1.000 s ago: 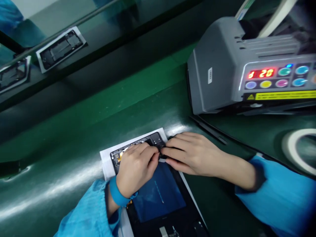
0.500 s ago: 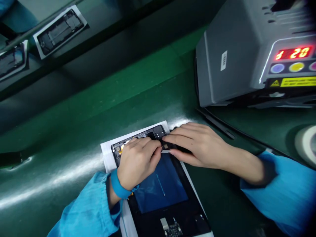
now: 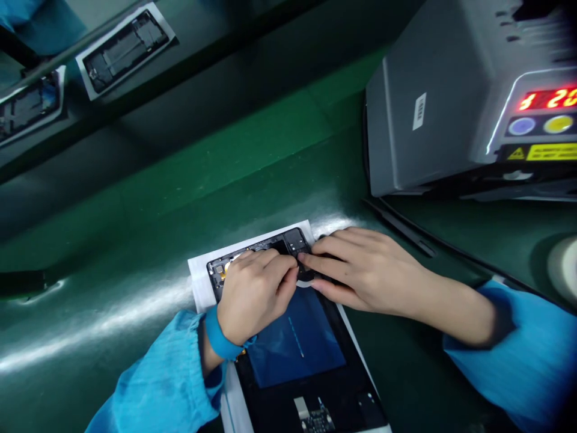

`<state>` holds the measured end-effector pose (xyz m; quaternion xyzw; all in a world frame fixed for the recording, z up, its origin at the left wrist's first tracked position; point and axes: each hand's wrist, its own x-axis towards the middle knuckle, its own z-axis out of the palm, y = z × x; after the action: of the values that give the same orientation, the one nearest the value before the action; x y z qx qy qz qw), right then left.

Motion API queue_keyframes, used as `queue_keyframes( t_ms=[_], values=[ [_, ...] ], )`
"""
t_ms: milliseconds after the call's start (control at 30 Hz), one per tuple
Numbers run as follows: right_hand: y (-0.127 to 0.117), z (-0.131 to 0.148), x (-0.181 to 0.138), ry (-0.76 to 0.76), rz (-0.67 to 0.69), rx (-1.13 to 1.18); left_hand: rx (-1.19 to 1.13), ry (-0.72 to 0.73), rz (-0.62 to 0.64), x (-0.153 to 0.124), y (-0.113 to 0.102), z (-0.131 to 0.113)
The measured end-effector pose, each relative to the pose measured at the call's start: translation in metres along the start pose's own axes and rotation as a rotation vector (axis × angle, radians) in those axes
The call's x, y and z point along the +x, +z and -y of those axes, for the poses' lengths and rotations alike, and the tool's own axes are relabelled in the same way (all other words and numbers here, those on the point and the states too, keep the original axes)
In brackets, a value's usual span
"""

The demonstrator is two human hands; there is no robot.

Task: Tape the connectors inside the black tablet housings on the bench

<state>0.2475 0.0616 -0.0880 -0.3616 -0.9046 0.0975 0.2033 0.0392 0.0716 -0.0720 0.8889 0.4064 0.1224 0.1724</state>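
Note:
An opened black device with a blue inner panel lies on a white sheet on the green mat. My left hand rests curled on its upper part, fingers pressed down near the top edge. My right hand comes in from the right, fingers extended and pressed together on the same spot, holding a small pale strip against the device. The fingertips of both hands meet there. Both sleeves are blue, and the left wrist wears a blue band.
A grey machine with a red number display and coloured buttons stands at the right back. A thin black tool lies before it. A white tape roll shows at the right edge. Two more opened devices sit on a belt at the back left.
The view has shifted slightly; both hands stay on the device's top part, fingertips working the same spot with small movements.

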Motion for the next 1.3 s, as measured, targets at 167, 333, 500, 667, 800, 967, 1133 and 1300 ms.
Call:
queue_keyframes(
  t_ms=[167,333,500,667,800,967,1133,1300],
  values=[
    [-0.003,0.006,0.000,0.001,0.039,-0.065,0.011,-0.023,0.000,0.000,-0.001,0.000],
    [-0.001,0.005,-0.003,-0.035,0.017,-0.067,-0.006,-0.028,0.002,-0.001,-0.001,-0.001],
    [0.000,0.007,-0.003,-0.051,-0.007,-0.054,0.005,-0.022,0.017,-0.003,0.000,-0.002],
    [-0.003,0.016,0.000,-0.050,0.035,-0.127,0.017,-0.030,0.016,-0.005,0.001,-0.001],
    [0.001,0.021,-0.003,0.003,0.044,-0.144,0.013,-0.026,0.006,-0.004,0.000,0.000],
    [0.012,0.021,-0.010,0.002,-0.058,-0.150,0.022,-0.034,-0.017,-0.003,0.000,0.001],
    [0.014,0.021,-0.012,0.021,-0.102,-0.044,0.022,-0.028,0.002,-0.005,0.002,0.000],
    [0.013,0.018,-0.011,0.020,-0.121,0.010,0.018,-0.015,-0.005,-0.006,0.004,0.002]
  ],
)
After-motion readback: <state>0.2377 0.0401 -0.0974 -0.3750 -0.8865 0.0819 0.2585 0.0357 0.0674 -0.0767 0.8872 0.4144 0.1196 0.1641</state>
